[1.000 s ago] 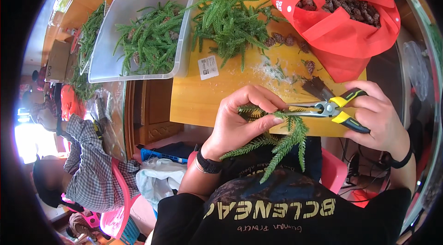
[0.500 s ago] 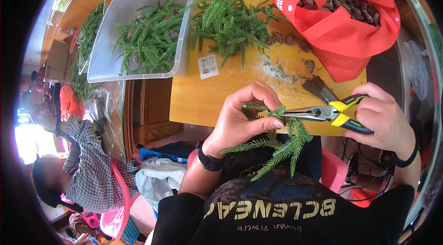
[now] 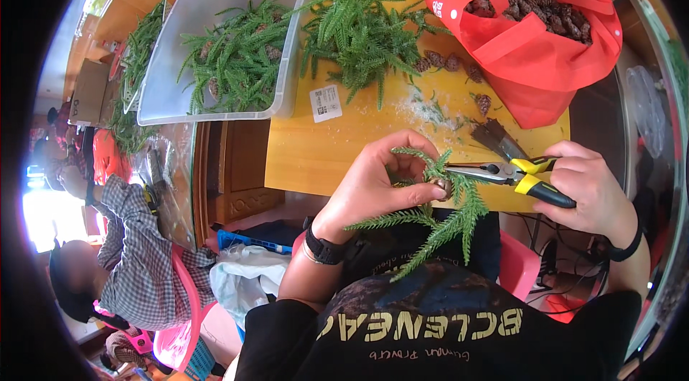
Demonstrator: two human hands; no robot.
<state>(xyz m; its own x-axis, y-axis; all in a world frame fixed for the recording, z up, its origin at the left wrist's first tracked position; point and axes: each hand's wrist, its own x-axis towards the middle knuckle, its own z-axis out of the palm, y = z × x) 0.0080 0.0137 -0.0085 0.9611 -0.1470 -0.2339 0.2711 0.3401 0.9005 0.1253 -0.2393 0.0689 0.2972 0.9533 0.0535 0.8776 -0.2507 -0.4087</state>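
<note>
My left hand (image 3: 377, 183) pinches an artificial green pine sprig (image 3: 448, 234) between thumb and fingers, above my lap at the table's front edge. Several needle-covered branches fan out below and right of the thumb. A small brown piece (image 3: 444, 188), perhaps part of a pine cone, shows at the thumb tip. Long-nose pliers (image 3: 544, 190) with yellow and black handles are gripped in my right hand (image 3: 592, 191). Their jaws point left and reach the top of the sprig; needles hide the tips, so what they grip cannot be made out.
On the yellow table (image 3: 316, 158) lie a pile of green sprigs (image 3: 359, 36), loose pine cones (image 3: 483, 102), a dark brush (image 3: 497, 138) and a white label (image 3: 326, 104). A clear bin (image 3: 161, 86) holds more sprigs. A red bag (image 3: 531, 79) contains cones. Another person (image 3: 147, 259) sits at left.
The sprig has turned slightly in my left hand, baring the brown piece by the thumb. The pliers' handles have come closer together, and my right hand has shifted a little.
</note>
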